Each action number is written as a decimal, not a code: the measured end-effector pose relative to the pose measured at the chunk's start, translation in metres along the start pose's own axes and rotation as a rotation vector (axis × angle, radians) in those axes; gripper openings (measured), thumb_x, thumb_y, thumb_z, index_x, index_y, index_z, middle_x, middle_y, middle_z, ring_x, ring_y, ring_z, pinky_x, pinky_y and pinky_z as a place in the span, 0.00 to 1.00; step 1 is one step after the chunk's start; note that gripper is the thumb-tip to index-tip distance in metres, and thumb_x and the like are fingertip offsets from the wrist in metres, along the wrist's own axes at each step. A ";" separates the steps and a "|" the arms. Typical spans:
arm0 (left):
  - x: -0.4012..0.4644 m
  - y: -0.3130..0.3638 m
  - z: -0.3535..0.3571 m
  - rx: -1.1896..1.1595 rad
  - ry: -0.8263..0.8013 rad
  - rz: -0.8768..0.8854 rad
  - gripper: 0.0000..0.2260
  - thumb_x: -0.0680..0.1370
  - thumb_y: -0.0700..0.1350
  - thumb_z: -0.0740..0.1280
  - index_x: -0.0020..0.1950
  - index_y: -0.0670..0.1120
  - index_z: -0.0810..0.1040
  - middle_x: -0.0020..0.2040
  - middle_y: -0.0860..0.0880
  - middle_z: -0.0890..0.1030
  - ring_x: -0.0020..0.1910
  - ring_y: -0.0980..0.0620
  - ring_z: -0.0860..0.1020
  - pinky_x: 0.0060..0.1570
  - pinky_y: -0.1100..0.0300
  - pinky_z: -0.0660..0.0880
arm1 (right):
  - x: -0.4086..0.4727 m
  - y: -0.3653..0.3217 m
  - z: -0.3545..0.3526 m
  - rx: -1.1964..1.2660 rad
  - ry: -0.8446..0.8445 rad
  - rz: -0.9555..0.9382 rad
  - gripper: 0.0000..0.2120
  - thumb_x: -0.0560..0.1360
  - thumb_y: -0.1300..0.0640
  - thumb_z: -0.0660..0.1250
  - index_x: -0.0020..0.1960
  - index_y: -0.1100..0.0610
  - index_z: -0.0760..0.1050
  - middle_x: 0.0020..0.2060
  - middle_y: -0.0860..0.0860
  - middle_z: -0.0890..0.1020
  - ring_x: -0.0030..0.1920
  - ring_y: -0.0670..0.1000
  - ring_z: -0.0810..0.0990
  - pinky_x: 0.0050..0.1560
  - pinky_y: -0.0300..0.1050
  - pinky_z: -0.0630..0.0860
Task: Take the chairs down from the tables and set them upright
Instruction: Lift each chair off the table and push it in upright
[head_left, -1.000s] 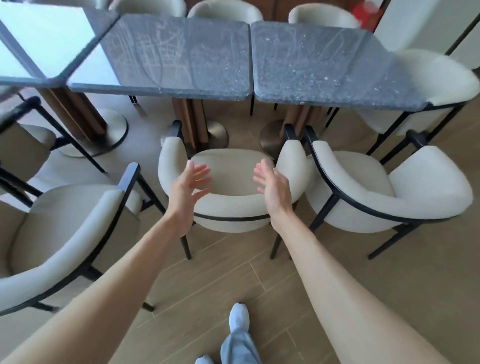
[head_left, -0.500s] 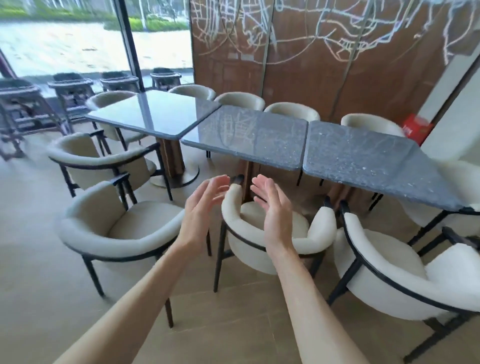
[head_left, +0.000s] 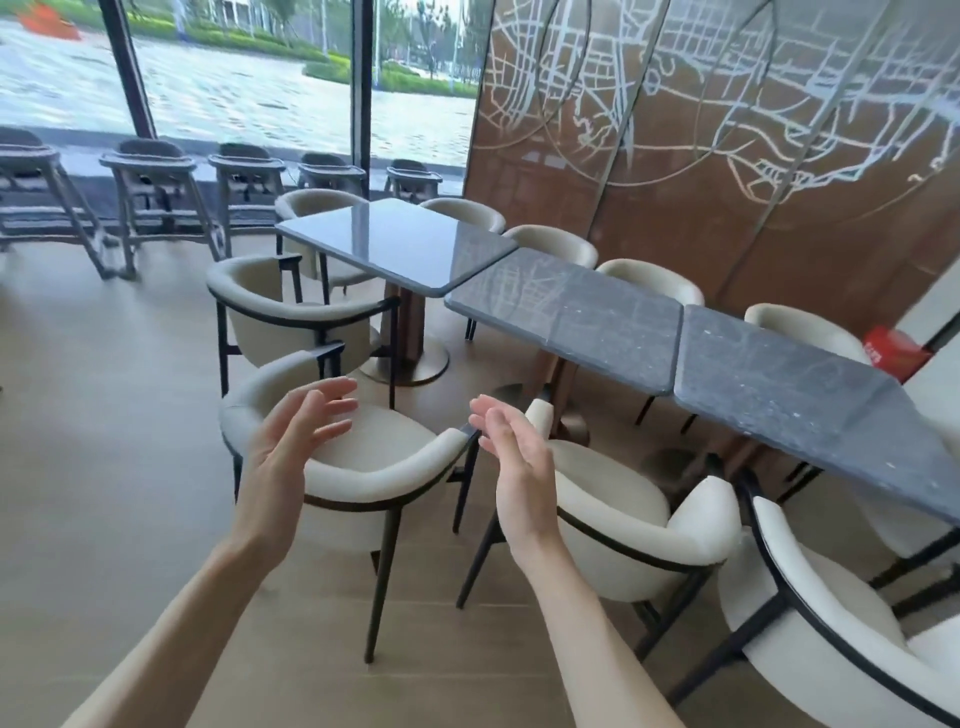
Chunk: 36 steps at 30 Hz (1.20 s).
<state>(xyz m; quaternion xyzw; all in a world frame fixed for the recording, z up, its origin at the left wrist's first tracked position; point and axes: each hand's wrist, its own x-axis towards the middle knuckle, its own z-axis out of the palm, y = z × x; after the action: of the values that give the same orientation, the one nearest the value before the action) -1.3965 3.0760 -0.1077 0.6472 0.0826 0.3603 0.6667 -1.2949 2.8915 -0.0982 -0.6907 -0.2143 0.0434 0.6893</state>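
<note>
Both hands were up mid-frame, palms facing each other and holding nothing: the left hand (head_left: 291, 457) had its fingers spread loose, the right hand (head_left: 519, 467) had its fingers straight and relaxed. Just behind the left hand a cream chair (head_left: 358, 462) stood upright on the floor; another chair (head_left: 623, 514) stood behind the right hand, its seat toward the tables. Three dark stone tables (head_left: 566, 317) ran from centre to the right edge, tops bare. High chairs (head_left: 150, 192) lined the window (head_left: 234, 78), upper left.
</note>
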 end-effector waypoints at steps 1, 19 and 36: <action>0.013 -0.002 -0.024 -0.003 0.015 0.009 0.17 0.84 0.52 0.59 0.63 0.42 0.80 0.62 0.45 0.82 0.62 0.43 0.81 0.66 0.38 0.73 | 0.006 0.002 0.026 -0.004 0.002 -0.007 0.22 0.79 0.43 0.60 0.65 0.54 0.79 0.59 0.45 0.84 0.62 0.43 0.80 0.69 0.48 0.74; 0.247 -0.076 -0.190 0.065 -0.238 -0.193 0.19 0.78 0.61 0.62 0.59 0.50 0.83 0.58 0.52 0.84 0.60 0.52 0.81 0.66 0.46 0.74 | 0.161 0.053 0.310 0.035 0.255 0.078 0.19 0.79 0.47 0.62 0.63 0.55 0.80 0.57 0.45 0.85 0.60 0.43 0.82 0.62 0.40 0.76; 0.392 -0.313 -0.261 0.904 -0.881 -0.643 0.22 0.78 0.47 0.72 0.70 0.45 0.74 0.66 0.45 0.78 0.65 0.47 0.76 0.66 0.54 0.72 | 0.269 0.274 0.358 -0.265 0.217 0.948 0.24 0.77 0.48 0.70 0.69 0.58 0.76 0.67 0.54 0.79 0.67 0.55 0.77 0.67 0.46 0.72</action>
<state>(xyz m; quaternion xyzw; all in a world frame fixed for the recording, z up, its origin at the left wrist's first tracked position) -1.1456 3.5467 -0.2951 0.8896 0.1337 -0.2193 0.3776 -1.1141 3.3334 -0.3168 -0.7942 0.1923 0.2522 0.5184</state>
